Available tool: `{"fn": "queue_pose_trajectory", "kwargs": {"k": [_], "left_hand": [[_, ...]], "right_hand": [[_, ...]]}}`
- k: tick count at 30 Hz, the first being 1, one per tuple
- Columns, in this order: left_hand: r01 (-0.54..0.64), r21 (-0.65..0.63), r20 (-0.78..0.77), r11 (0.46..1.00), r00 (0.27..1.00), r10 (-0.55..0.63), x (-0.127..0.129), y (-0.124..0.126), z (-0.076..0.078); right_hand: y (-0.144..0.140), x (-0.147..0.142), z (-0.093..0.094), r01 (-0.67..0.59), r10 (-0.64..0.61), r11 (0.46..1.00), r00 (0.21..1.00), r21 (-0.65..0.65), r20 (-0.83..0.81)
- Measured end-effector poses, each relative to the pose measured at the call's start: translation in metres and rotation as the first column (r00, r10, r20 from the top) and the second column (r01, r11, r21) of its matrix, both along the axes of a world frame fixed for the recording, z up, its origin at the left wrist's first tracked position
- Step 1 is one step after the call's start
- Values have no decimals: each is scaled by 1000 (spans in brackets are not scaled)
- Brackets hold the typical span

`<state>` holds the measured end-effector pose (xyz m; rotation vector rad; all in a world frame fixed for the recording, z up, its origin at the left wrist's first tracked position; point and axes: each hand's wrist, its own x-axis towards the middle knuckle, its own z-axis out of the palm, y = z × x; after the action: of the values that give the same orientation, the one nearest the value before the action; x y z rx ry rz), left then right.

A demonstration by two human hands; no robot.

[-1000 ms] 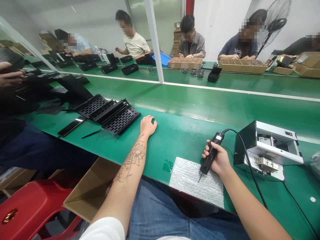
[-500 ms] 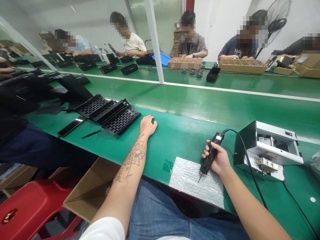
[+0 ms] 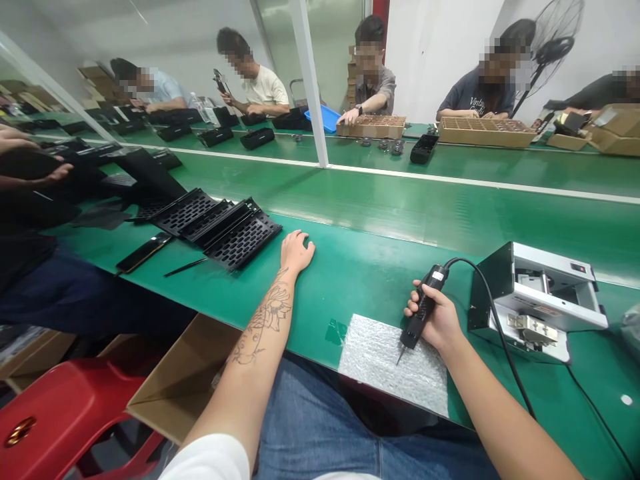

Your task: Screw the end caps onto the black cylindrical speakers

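Note:
My right hand [image 3: 436, 312] is wrapped round a black electric screwdriver [image 3: 424, 305], whose thin bit points down over a silvery foam sheet [image 3: 373, 357] at the table's near edge. A cable runs from the tool's top to the right. My left hand [image 3: 297, 250] rests on the green table [image 3: 360, 260], fingers loosely spread and holding nothing. Just left of it lie several black perforated panels [image 3: 243, 237], overlapping one another. A slim black pen-like tool [image 3: 185, 267] and a dark phone [image 3: 144, 252] lie beside the panels.
A white and black screw feeder [image 3: 540, 300] stands at the right. A co-worker's hands [image 3: 50, 170] hold a dark part at far left. Across the belt [image 3: 400, 193], people sit behind divided cardboard boxes [image 3: 485, 131]. A cardboard box [image 3: 185, 380] and red stool [image 3: 75, 407] are below.
Both my hands and the screwdriver have stayed in place. At far left a co-worker's hands have come up with a dark part. Across the belt, one person's hand has moved onto a divided box.

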<state>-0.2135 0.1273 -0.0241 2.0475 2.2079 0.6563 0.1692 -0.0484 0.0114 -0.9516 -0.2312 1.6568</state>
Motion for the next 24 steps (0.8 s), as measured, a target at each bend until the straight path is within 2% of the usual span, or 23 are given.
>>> {"fn": "queue_pose_trajectory", "kwargs": {"k": [24], "left_hand": [[-6,7,-11,1000,1000,6,0,0,-1]], "right_hand": [[1,0,-1,-2,2,1000,1000,-3,7]]}}
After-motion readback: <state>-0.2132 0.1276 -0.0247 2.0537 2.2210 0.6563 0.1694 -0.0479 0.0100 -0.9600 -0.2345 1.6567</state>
